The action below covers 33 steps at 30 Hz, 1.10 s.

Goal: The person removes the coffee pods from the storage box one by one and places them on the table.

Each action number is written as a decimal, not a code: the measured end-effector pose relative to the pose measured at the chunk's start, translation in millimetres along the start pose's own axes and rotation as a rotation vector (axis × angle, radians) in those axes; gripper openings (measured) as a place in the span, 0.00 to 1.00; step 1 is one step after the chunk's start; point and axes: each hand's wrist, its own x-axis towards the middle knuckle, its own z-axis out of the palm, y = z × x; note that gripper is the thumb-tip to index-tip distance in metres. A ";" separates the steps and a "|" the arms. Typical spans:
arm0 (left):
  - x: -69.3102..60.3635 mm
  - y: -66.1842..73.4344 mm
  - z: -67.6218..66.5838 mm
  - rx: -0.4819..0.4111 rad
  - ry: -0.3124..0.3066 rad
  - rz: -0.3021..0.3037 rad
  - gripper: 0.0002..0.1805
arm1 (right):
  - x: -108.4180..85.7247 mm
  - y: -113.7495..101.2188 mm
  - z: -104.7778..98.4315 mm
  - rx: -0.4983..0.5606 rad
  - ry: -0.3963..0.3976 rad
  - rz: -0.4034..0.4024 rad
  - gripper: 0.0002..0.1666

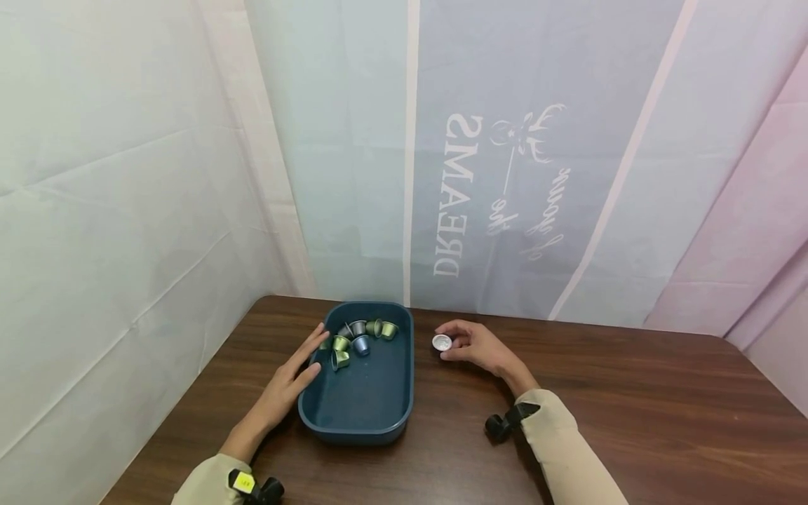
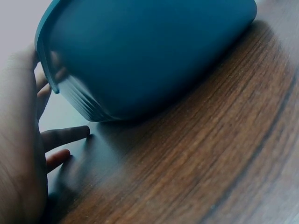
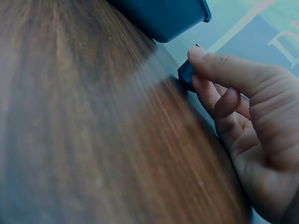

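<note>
A dark blue tray (image 1: 360, 436) stands on the table with several green, grey and blue capsules in its far half, one of them a blue capsule (image 1: 361, 345). My left hand (image 1: 283, 390) rests on the tray's left rim with its fingers extended; in the left wrist view the hand (image 2: 21, 140) is beside the tray wall (image 2: 140, 56). To the right of the tray, my right hand (image 1: 481, 348) pinches a capsule with a whitish top (image 1: 441, 342) between thumb and finger. In the right wrist view that hand (image 3: 252, 112) holds the dark blue capsule (image 3: 186, 75) at the tabletop.
The brown wooden table (image 1: 606, 421) extends to the right and in front of the tray. Behind it hangs a pale curtain (image 1: 505, 140) with mirrored lettering, and a whitish cloth (image 1: 113, 175) hangs on the left. Each wrist wears a small black camera.
</note>
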 end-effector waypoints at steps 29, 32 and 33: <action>-0.7 1.5 -1.4 -0.015 0.003 0.019 0.27 | 8.1 -35.9 24.0 0.190 0.026 -0.313 0.31; 0.1 2.0 -1.0 -0.013 0.005 0.023 0.28 | 11.1 -44.2 31.1 0.175 0.004 -0.329 0.29; 0.5 2.1 -0.7 -0.014 0.003 0.024 0.27 | 12.4 -46.8 33.1 0.170 -0.004 -0.335 0.29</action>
